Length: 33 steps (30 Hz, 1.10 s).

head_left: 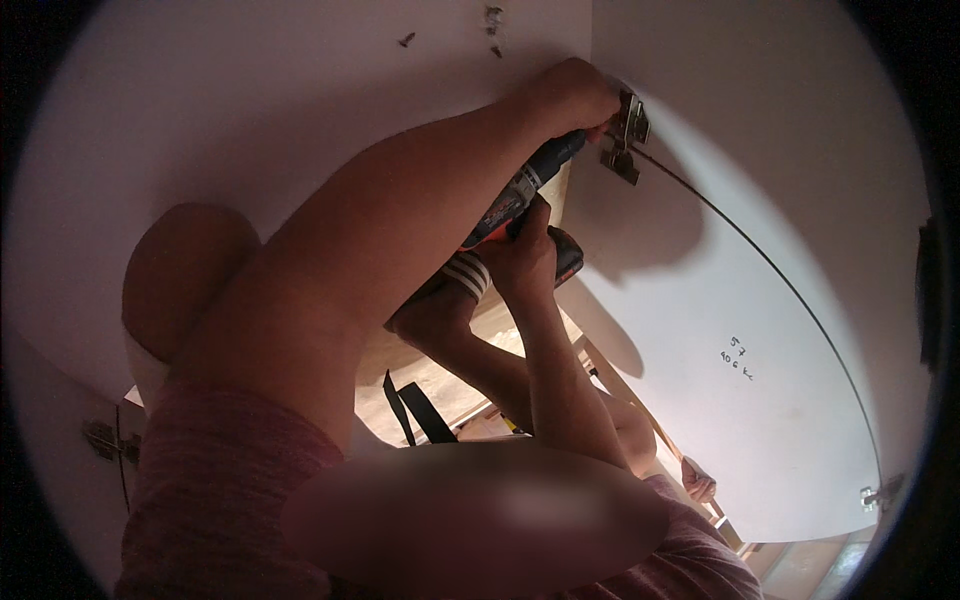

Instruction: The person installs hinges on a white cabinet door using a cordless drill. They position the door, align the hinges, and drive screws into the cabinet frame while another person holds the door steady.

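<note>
My right hand [525, 262] is wrapped round the handle of a cordless drill [510, 200], a black and blue tool with some orange-red. Its chuck points up and right, toward a metal cabinet hinge [630, 120] in the corner between two white panels. My left arm stretches across from the lower left. At its end my left hand [580, 95] is closed beside the hinge, at the drill's front end. Its fingertips are mostly hidden, so what they pinch does not show.
Loose screws [406, 40] lie on the white panel [300, 60] at the top. A white door panel [690, 370] with handwriting curves along the right, with another hinge [880, 494] at its lower end. A striped slide sandal [470, 272] and bare legs show below the drill.
</note>
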Each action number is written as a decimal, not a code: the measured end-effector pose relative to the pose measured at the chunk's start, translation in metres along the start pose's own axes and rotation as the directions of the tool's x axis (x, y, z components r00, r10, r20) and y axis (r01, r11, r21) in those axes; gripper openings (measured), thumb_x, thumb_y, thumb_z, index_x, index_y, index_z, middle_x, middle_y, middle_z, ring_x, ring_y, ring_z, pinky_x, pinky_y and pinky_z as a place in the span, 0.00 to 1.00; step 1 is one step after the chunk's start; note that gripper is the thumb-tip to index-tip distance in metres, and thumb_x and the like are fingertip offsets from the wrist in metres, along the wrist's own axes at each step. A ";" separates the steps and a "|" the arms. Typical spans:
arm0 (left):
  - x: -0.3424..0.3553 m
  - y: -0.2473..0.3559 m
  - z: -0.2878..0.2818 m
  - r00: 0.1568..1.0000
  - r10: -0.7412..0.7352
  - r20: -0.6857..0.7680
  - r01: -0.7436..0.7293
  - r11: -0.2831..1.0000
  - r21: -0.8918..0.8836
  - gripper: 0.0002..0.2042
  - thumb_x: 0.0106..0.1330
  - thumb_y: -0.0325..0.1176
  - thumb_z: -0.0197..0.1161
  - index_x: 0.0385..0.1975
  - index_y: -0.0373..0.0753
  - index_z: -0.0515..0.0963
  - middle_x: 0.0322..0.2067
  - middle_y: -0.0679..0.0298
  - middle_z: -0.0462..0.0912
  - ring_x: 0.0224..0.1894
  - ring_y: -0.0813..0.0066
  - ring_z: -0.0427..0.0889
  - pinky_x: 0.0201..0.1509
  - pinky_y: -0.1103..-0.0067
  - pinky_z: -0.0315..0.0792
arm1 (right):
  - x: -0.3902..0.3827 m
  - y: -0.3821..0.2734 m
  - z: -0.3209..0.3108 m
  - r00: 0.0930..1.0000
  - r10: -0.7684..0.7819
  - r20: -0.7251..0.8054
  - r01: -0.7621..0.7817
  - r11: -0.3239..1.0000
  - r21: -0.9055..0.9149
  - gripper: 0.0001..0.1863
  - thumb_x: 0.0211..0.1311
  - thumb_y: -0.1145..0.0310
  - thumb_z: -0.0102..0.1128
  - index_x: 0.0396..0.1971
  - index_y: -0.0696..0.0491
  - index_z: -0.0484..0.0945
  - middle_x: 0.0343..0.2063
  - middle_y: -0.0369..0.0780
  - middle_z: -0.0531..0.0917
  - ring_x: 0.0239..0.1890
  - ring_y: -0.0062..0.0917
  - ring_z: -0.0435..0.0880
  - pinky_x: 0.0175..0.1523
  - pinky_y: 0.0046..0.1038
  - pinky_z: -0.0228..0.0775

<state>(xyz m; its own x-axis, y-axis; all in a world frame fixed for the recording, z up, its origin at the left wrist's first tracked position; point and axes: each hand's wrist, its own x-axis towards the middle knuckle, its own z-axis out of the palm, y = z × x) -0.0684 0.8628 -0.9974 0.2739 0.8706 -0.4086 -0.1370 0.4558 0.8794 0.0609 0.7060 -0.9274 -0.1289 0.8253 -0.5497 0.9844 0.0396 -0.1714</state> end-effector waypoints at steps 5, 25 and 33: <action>0.002 -0.007 0.002 0.980 0.201 -0.005 -0.189 0.928 0.321 0.09 0.62 0.33 0.59 0.25 0.42 0.86 0.27 0.60 0.87 0.30 0.67 0.87 0.37 0.69 0.79 | 0.000 -0.004 0.000 1.000 -0.001 -0.023 0.000 0.999 -0.038 0.41 0.45 0.60 0.76 0.56 0.53 0.59 0.40 0.55 0.83 0.42 0.52 0.84 0.44 0.44 0.79; 0.013 -0.002 0.004 0.996 0.081 0.032 -0.087 0.918 0.388 0.05 0.54 0.34 0.65 0.24 0.47 0.87 0.30 0.58 0.86 0.34 0.62 0.86 0.38 0.65 0.77 | 0.001 -0.010 -0.001 1.000 -0.015 -0.015 0.015 1.000 0.020 0.39 0.47 0.65 0.75 0.54 0.56 0.58 0.40 0.57 0.84 0.45 0.52 0.84 0.45 0.42 0.80; 0.018 -0.002 0.007 0.981 0.153 0.121 -0.195 0.807 0.558 0.09 0.59 0.36 0.63 0.36 0.49 0.87 0.37 0.61 0.87 0.41 0.61 0.86 0.45 0.64 0.79 | 0.003 -0.013 0.001 0.999 0.007 -0.035 -0.006 1.000 0.018 0.41 0.46 0.67 0.75 0.55 0.56 0.56 0.41 0.57 0.83 0.45 0.51 0.85 0.46 0.41 0.80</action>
<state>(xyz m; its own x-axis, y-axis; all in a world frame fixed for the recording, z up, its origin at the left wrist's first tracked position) -0.0565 0.8766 -1.0050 0.3633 0.9011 -0.2366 0.3673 0.0948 0.9253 0.0475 0.7071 -0.9274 -0.1179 0.8449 -0.5218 0.9829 0.0245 -0.1825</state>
